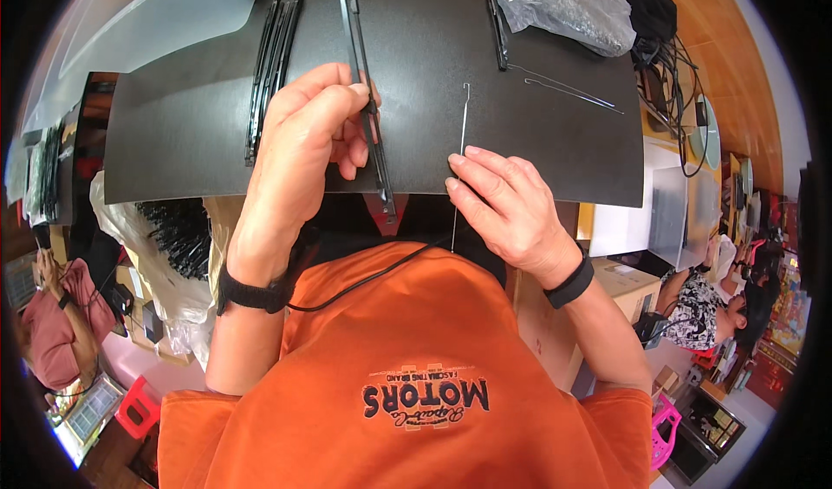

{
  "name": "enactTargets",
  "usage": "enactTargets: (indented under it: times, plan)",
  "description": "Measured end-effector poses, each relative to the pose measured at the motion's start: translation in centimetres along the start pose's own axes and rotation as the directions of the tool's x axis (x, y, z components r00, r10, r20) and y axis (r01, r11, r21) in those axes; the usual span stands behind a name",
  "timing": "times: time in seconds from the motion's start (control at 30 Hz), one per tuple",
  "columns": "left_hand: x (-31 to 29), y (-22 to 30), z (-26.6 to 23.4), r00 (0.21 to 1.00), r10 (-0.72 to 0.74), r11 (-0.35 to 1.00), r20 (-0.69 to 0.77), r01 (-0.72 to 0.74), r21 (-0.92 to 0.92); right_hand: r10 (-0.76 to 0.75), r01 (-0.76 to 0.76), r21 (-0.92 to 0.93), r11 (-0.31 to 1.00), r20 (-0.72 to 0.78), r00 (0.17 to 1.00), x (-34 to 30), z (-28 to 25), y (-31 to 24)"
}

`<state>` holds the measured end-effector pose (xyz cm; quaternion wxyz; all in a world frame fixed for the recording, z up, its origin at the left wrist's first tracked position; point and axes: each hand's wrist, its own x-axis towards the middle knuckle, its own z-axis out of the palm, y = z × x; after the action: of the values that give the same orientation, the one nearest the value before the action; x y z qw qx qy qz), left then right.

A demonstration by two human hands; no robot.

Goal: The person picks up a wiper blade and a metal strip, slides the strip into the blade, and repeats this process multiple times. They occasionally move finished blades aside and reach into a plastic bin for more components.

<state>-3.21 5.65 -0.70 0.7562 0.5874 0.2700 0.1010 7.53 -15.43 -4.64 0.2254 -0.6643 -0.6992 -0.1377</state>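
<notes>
My left hand (305, 138) is closed, thumb and fingers pinching a long, slim black strip (379, 164) with two thin parallel bars at its upper end. The strip is held tilted over the near edge of the table. To its right, my right hand (511, 203) has a thin metal wire (464, 125) with a small hook at its top, its fingers together against the wire and the thumb hidden beneath. The wire's lower end hangs past the table edge. A bundle of similar black strips (276, 69) lies on the table beyond my left hand.
The dark table (191, 82) holds a clear plastic bag of thin wires (568, 8), loose wires (572, 92) and another black strip (496, 21) at the far right. Left of my lap hangs an open bag of black pieces (178, 233). Cables (672, 82) drape at right; other people sit on both sides.
</notes>
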Motion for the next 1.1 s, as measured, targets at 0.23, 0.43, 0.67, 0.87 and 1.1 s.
enactTargets:
  times: [0.23, 0.43, 0.67, 0.87, 1.1]
  plan:
    - [-0.5, 0.3, 0.7, 0.998, 0.03, 0.993, 0.057, -0.036, 0.108, 0.468, -0.382, 0.35, 0.855, -0.203, 0.86, 2.6, -4.6, -1.6]
    - [-1.0, 0.5, 1.4, 0.994, 0.067, 0.991, 0.084, -0.076, 0.112, 0.703, -0.569, 0.809, 0.149, 0.319, 0.636, 5.5, -3.2, -1.9]
    - [-1.2, 0.6, 2.0, 0.991, 0.092, 0.986, 0.1, -0.105, 0.133, 0.635, -0.59, 0.805, 0.056, 0.427, 0.643, 6.1, -1.6, -2.3]
    - [-1.0, 0.6, 1.8, 0.988, 0.126, 0.989, 0.093, -0.133, 0.072, 0.676, -0.539, 0.842, 0.037, 0.376, 0.634, 5.2, -1.8, -1.8]
    - [-1.4, 0.9, 1.8, 0.984, 0.148, 0.989, 0.102, -0.149, 0.006, 0.606, -0.503, 0.848, -0.17, 0.492, 0.625, 4.4, -2.6, -1.3]
